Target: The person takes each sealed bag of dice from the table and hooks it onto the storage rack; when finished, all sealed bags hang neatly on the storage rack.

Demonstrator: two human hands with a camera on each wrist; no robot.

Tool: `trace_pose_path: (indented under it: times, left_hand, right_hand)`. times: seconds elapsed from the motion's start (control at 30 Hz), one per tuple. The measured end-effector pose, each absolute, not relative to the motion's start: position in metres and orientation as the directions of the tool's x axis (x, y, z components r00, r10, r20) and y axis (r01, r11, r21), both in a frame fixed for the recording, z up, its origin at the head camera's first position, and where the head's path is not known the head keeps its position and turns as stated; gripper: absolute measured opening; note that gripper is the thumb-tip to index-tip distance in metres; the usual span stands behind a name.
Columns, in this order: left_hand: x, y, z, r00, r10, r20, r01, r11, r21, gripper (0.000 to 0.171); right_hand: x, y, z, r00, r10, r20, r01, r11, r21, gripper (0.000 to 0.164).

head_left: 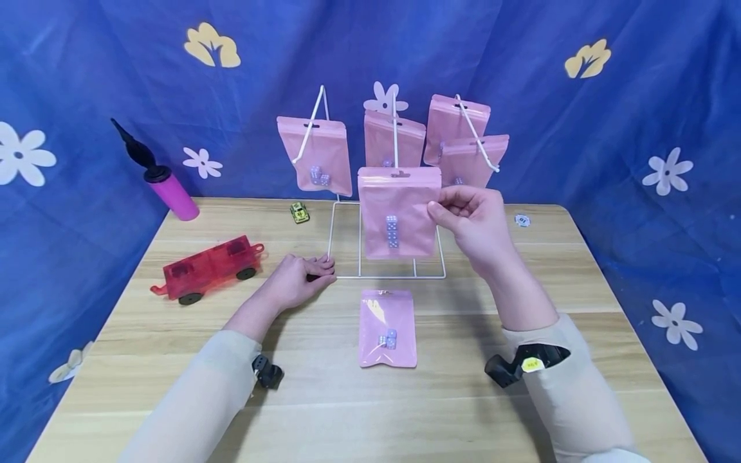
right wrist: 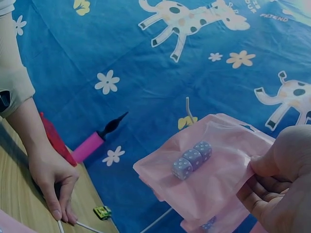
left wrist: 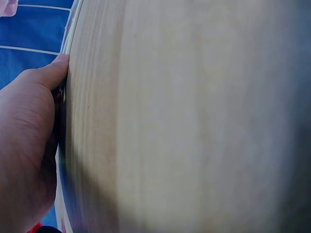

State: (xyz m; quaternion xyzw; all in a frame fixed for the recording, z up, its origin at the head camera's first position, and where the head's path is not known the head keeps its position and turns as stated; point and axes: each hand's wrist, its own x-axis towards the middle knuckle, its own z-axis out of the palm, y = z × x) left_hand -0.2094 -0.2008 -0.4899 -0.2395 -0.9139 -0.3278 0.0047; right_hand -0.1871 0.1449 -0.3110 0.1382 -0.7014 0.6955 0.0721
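My right hand [head_left: 477, 225] pinches the right edge of a pink zip bag [head_left: 399, 193] between thumb and fingers. Lilac dice [head_left: 392, 231] show in a column through its front. The bag's top slot overlaps the tip of the rack's middle hook in the head view. In the right wrist view the same bag [right wrist: 228, 145] tilts, its dice [right wrist: 193, 160] in a row. My left hand [head_left: 298, 280] grips the front left corner of the white wire rack's base [head_left: 393, 277], thumb and fingers at the wire. Another pink bag with dice [head_left: 388, 315] lies flat on the table in front.
Several pink bags [head_left: 318, 145] hang on the rack's hooks [head_left: 477, 135]. On the left are a red toy wagon [head_left: 211, 263] and a pink hand pump [head_left: 173, 196]. A small yellow toy car [head_left: 300, 212] and a poker chip [head_left: 523, 220] lie near the back edge.
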Motion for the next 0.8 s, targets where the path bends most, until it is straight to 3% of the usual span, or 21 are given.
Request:
trace_pose_path:
  times: [0.8]
  left_hand:
    - [-0.208, -0.201, -0.494, -0.887, 0.432, 0.166, 0.442, 0.684, 0.580, 0.026]
  right_hand:
    - [-0.226, 0.123, -0.328, -0.961, 0.027, 0.275, -0.276, -0.032, -0.961, 0.007]
